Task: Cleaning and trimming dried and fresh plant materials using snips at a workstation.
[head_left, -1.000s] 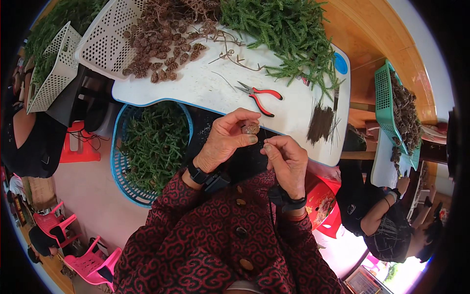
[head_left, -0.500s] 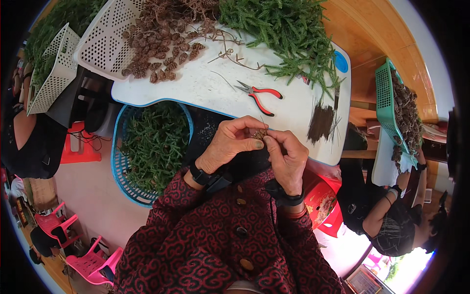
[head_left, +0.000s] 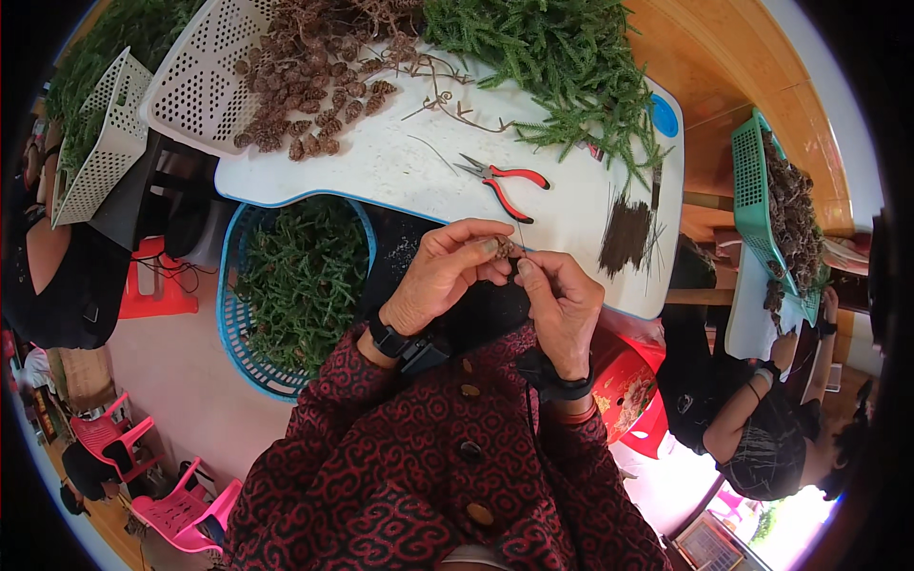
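My left hand (head_left: 440,271) pinches a small brown pine cone (head_left: 504,246) between thumb and fingers, just past the table's near edge. Close beside it, my right hand (head_left: 562,300) has thumb and forefinger closed on a thin dark wire (head_left: 521,236) at the cone's base; most of the wire is hidden by the fingers. Red-handled pliers (head_left: 489,175) lie with jaws apart on the white table (head_left: 381,171), beyond my hands. To their right is a bundle of thin dark wires (head_left: 625,236). A heap of pine cones (head_left: 309,100) covers the table's far left.
Green artificial sprigs (head_left: 547,71) are heaped at the back right. A white perforated basket (head_left: 205,90) rests at the table's left; below, a blue basket (head_left: 228,314) holds more greenery. At right, another person (head_left: 752,428) works beside a green basket (head_left: 749,186).
The pine cone has turned and shifted slightly left in my left fingers. My right fingers have drawn a little apart from it, and the wire shows between the hands.
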The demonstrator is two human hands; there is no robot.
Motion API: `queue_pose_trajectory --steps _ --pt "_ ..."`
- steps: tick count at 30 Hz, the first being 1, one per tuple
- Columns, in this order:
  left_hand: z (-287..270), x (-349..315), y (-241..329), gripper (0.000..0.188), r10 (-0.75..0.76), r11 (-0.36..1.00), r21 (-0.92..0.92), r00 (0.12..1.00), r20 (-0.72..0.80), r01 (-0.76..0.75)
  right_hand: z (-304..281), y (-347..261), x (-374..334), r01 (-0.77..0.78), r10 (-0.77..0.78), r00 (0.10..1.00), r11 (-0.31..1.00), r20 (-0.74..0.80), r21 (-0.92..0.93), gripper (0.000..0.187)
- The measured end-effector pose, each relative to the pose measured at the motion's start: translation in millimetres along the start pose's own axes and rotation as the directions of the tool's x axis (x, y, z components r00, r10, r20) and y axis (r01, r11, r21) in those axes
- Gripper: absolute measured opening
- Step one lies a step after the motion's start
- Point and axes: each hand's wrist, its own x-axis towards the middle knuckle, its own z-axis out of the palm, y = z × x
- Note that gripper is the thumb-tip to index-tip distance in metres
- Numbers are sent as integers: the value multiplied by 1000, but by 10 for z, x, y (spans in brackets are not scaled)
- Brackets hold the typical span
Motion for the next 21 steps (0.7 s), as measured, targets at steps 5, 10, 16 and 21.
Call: queue_pose_trajectory --steps 5,10,16,21 --pt "-14 10 8 27 23 1000 14 1000 -2 -23 -14 -13 -38 169 -165 985 980 47 -105 7" --pt "-9 10 -13 27 66 997 31 998 16 -67 -1 -58 -28 226 -216 973 961 80 -158 6" --pt "-51 12 -51 28 113 992 59 993 45 -115 12 -43 -16 238 -222 970 953 102 -186 6" --pt "-39 8 -48 27 125 990 63 991 47 -127 13 -50 -7 241 -225 969 951 100 -193 6"
